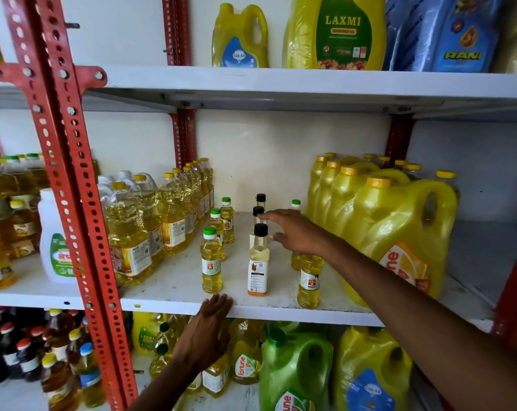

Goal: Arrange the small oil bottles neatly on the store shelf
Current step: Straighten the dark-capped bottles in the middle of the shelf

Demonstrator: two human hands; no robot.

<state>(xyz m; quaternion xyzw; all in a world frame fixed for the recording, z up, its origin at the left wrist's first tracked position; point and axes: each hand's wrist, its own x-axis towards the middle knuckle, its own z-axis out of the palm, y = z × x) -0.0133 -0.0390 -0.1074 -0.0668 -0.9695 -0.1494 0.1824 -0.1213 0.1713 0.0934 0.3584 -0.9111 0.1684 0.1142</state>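
Leftmost on the middle shelf [174, 287], past the red slotted upright [73, 185], a white jug [54, 241] stands beside a block of tall clear bottles [150, 221] of yellow oil with yellow caps, packed in rows back to the wall. Next right, in the open middle bay, the small oil bottles stand upright in three loose front-to-back files. Left file: three green-capped small bottles [212, 261] of clear yellow oil with white labels, one behind another, slightly staggered. Centre file: three black-capped small bottles [258, 262], paler contents, the front one bearing a tall white label with an orange base. Right file: a green-capped bottle at the back [295, 204], and two more yellow small bottles [309, 280] in front, their tops hidden under the forearm. Left hand [211, 324]: flat, fingers together, fingertips resting on the front lip of the shelf just below the front green-capped bottle; it grips nothing. Right hand [293, 232]: reached in from the right, palm down, fingers spread and extended toward the black caps, fingertips at the middle black cap; contact cannot be told; nothing is enclosed. Rightmost, large yellow handled jugs [399, 229] with yellow caps sit in a tight row, shrink-wrapped, touching or nearly touching the right file.
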